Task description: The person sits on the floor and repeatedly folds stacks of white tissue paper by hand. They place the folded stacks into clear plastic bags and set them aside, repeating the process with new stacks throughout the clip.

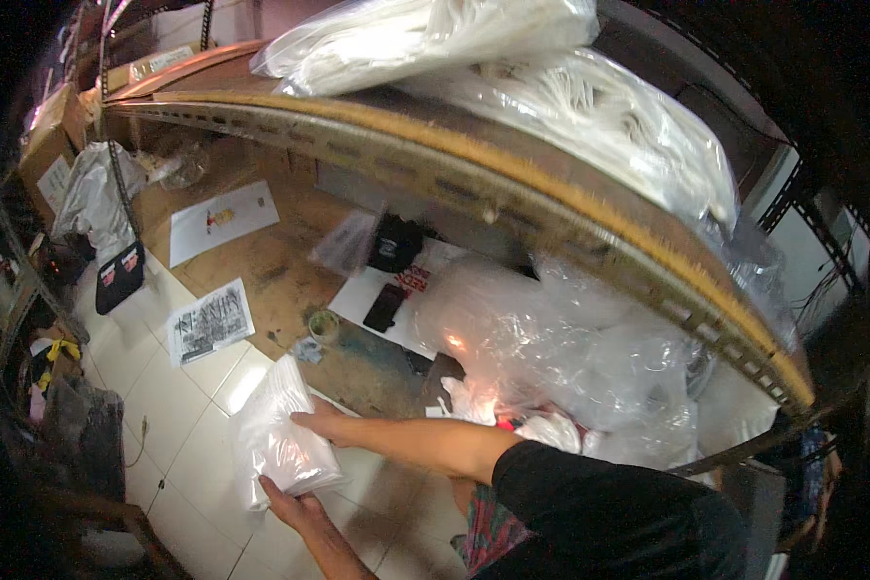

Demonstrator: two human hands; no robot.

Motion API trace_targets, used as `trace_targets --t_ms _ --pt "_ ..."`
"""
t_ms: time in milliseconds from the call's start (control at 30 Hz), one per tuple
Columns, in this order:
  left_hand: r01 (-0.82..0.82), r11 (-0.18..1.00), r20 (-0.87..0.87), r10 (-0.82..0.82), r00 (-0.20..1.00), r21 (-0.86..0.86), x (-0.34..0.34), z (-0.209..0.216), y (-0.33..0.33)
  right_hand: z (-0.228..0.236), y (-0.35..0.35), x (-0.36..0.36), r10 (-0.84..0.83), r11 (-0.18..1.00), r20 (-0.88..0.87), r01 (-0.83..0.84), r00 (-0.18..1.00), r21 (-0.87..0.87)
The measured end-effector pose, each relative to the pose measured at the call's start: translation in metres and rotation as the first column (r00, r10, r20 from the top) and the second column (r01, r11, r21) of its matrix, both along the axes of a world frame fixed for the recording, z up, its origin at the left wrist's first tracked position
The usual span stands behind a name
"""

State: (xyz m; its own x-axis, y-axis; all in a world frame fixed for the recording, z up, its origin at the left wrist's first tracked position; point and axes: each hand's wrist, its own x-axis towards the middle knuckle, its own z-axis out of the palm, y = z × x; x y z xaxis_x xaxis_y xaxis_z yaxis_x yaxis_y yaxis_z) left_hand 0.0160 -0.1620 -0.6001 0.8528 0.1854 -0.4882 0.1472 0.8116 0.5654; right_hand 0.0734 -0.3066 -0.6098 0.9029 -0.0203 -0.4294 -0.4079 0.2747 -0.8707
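Observation:
A stack of clear, shiny plastic bags (278, 432) is held between my two hands, above the tiled floor. My left hand (298, 505) grips its lower edge, with the thumb lying over the top and the other fingers mostly hidden. At the edge nearer the shelf, my right hand (321, 422) closes on the same stack, its far fingers partly out of sight. Beyond the stack lie a small jar (324, 327) and a crumpled bluish scrap (307, 350) on a brown board.
An upper shelf with a yellowish edge (435, 138) crosses above, bearing large plastic-wrapped white bundles (599, 126). Below it are a heap of clear plastic (541, 333), a dark phone (385, 307) and a white printed sheet (224, 222). Another printed sheet (210, 321) lies near the floor tiles (155, 387).

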Motion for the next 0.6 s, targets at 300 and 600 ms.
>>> trace_targets --t_ms 300,600 --pt "0.119 0.987 -0.054 -0.114 0.992 0.108 -0.084 -0.134 -0.039 -0.072 -0.065 -0.055 0.435 0.738 -0.067 -0.399 0.898 -0.544" --pt "0.527 0.847 -0.213 -0.504 0.837 0.066 -0.159 -0.205 -0.041 -0.173 -0.076 -0.169 0.306 0.652 -0.235 -0.383 0.923 -0.654"
